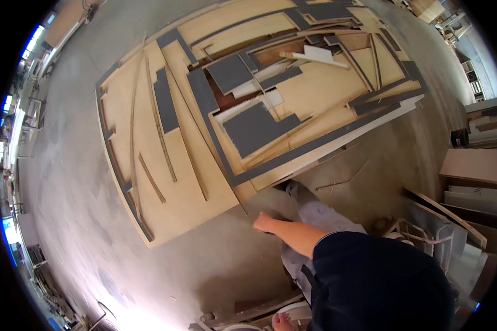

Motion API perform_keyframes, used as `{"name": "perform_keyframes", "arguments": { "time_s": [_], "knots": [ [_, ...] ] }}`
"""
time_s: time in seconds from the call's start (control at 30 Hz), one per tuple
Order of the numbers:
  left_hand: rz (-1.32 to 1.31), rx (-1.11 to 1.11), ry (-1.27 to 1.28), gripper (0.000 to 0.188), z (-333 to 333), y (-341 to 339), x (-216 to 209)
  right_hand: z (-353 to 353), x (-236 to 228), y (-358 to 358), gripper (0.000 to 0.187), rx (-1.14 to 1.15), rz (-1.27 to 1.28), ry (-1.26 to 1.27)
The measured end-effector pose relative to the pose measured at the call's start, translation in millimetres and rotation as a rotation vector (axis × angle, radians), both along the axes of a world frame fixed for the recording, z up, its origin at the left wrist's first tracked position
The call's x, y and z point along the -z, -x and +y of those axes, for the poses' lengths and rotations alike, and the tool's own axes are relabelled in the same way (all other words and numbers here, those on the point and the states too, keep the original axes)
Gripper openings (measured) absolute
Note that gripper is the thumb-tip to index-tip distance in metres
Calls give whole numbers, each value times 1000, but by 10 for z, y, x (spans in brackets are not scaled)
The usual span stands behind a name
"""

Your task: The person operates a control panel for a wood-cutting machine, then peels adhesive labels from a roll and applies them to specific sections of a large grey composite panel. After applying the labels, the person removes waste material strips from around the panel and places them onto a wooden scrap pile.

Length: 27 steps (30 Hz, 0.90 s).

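My left hand (pixel 264 222) reaches out from a dark sleeve over the bare concrete floor, fingers curled in, with nothing visible in it. It hangs just off the near corner of a big flat pile of plywood offcuts (pixel 176 182) and grey-faced panel strips (pixel 254 128) lying on the floor. My grey trouser leg (pixel 315 212) and shoe (pixel 294 188) stand at the pile's near edge. My right hand is out of sight.
Stacked boards (pixel 472 165) and leaning wood strips (pixel 444 212) stand at the right. A white round object and scrap pieces (pixel 259 311) lie at the bottom edge, with a small pinkish shape beside them. Machines line the far left wall.
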<state>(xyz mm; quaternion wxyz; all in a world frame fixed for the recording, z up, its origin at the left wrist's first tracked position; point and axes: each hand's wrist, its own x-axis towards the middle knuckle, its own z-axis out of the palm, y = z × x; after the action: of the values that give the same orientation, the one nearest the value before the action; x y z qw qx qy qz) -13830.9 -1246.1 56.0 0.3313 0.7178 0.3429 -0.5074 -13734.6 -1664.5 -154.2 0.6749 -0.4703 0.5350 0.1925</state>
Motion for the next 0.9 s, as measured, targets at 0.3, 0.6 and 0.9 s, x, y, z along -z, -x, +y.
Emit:
{"name": "perform_keyframes", "arguments": {
  "time_s": [0.3, 0.6, 0.9],
  "knots": [
    [-78, -133, 332, 34, -125, -116, 575, -1174, -689, 1587, 41, -454, 328, 474],
    [-95, -206, 297, 32, -1053, 174, 615, -3067, -937, 1994, 36, -457, 211, 626],
    [-28, 733, 10, 42, -3988, 713, -188, -6441, -172, 1994, 52, -292, 320, 1025]
  ]
}}
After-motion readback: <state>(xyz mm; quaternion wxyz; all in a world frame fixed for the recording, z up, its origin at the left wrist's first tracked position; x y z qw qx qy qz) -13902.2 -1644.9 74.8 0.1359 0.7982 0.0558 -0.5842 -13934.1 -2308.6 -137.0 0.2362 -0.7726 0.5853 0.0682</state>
